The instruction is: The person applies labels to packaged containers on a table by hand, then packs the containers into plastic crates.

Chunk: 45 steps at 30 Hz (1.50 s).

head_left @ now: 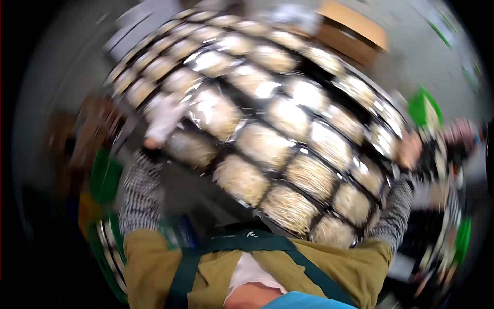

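Note:
Many black trays of pale, thin strands under shiny clear film, perhaps sprouts or enoki, lie in rows before me. My left hand (167, 116), in a whitish glove, reaches onto the left side of the rows. Its fingers are at the edge of one wrapped tray (213, 113); blur hides whether they grip it. A shaded wrapped tray (191, 148) sits just below that hand. At the far right edge of the rows is my right hand (409, 149), close against the outer wrapped tray (383, 140). Its fingers are smeared by motion.
A brown cardboard box (350, 33) stands behind the rows. Green plastic items lie at right (425, 107) and left (105, 176). A green crate (95, 242) stands at lower left. Another person's blurred sleeve (460, 131) seems to show at far right.

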Available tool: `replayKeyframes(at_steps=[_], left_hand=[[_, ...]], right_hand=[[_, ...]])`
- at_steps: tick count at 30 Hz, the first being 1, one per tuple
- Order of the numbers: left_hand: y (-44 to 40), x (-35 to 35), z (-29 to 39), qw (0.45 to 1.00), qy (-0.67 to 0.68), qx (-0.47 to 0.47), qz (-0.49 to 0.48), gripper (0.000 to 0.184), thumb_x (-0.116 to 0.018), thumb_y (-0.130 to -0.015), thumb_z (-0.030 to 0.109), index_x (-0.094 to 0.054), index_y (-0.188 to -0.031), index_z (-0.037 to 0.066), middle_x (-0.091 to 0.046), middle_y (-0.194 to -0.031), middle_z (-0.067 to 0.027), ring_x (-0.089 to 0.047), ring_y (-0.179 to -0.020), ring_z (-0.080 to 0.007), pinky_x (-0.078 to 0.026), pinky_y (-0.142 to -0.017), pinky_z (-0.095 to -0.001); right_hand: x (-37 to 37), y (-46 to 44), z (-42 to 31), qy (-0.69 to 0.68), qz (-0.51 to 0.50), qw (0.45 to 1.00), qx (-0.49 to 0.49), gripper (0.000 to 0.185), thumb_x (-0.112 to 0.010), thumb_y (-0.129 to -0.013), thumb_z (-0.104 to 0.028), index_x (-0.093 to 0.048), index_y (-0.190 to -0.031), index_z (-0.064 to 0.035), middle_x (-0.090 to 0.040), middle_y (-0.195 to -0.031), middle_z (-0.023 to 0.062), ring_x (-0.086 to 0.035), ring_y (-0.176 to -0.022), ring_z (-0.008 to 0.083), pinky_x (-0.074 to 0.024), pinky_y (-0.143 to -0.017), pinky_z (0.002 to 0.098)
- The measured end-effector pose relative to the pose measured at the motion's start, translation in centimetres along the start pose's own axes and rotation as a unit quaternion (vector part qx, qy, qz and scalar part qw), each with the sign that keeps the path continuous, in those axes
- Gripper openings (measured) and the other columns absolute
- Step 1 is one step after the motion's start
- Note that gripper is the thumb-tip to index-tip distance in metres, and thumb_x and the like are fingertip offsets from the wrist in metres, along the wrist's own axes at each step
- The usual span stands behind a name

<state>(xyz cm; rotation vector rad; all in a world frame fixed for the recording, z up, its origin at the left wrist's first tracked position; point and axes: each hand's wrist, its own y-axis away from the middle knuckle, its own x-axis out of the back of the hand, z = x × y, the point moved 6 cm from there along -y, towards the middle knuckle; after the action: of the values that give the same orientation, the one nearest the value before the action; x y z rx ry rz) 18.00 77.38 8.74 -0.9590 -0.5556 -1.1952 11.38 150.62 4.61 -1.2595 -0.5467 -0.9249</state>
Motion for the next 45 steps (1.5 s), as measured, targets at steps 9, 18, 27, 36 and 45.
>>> replayKeyframes(at_steps=[9, 18, 27, 36, 45], left_hand=[[20.0, 10.9, -0.3, 0.949, 0.023, 0.079, 0.303, 0.018, -0.064, -0.081, 0.017, -0.055, -0.091, 0.005, -0.066, -0.075, -0.0124, -0.067, -0.068, -0.0235, -0.052, -0.058, -0.0315], [51.1, 19.3, -9.9, 0.793, 0.076, 0.346, 0.496, 0.012, -0.058, -0.088, 0.008, -0.051, -0.096, 0.001, -0.063, -0.074, -0.006, -0.062, -0.063, -0.0105, -0.049, -0.051, -0.0238], [77.2, 25.6, -17.7, 0.598, 0.131, 0.478, 0.63, 0.017, -0.057, -0.089, 0.011, -0.05, -0.099, -0.002, -0.063, -0.069, -0.0076, -0.066, -0.057, -0.0173, -0.049, -0.051, -0.0268], [85.3, 23.7, -24.8, 0.456, 0.365, 0.514, 0.628, 0.018, -0.05, -0.091, 0.013, -0.056, -0.093, -0.004, -0.066, -0.071, -0.0121, -0.061, -0.056, -0.0175, -0.047, -0.047, -0.0272], [89.7, 19.9, -22.1, 0.373, 0.346, 0.639, 0.577, 0.017, -0.062, -0.087, 0.018, -0.064, -0.089, 0.002, -0.059, -0.075, 0.0006, -0.048, -0.065, -0.0103, -0.04, -0.063, -0.0249]], right_hand=[[-7.9, -7.1, -6.2, -0.177, -0.116, 0.977, 0.005, 0.029, -0.048, -0.087, -0.011, -0.056, -0.113, 0.0009, -0.055, -0.108, 0.0165, -0.054, -0.097, 0.0278, -0.0426, -0.083, 0.0378], [11.1, -6.0, -25.7, -0.286, -0.028, 0.955, 0.074, 0.032, -0.043, -0.091, -0.016, -0.054, -0.115, 0.0022, -0.05, -0.117, 0.017, -0.049, -0.105, 0.0278, -0.0376, -0.091, 0.0374], [36.0, 10.7, -69.7, -0.496, -0.106, 0.729, 0.46, 0.036, -0.037, -0.096, -0.021, -0.052, -0.118, 0.0036, -0.045, -0.126, 0.0175, -0.044, -0.113, 0.0278, -0.0326, -0.098, 0.037], [53.9, 42.1, -107.2, -0.532, -0.313, 0.437, 0.654, 0.031, -0.054, -0.087, -0.023, -0.057, -0.091, 0.0077, -0.062, -0.079, 0.0175, -0.058, -0.073, 0.0235, -0.0458, -0.069, 0.0325], [51.0, 48.7, -118.8, -0.204, -0.316, 0.297, 0.878, 0.032, -0.047, -0.086, -0.022, -0.068, -0.086, 0.0016, -0.064, -0.078, 0.0224, -0.062, -0.073, 0.033, -0.0467, -0.072, 0.0365]])
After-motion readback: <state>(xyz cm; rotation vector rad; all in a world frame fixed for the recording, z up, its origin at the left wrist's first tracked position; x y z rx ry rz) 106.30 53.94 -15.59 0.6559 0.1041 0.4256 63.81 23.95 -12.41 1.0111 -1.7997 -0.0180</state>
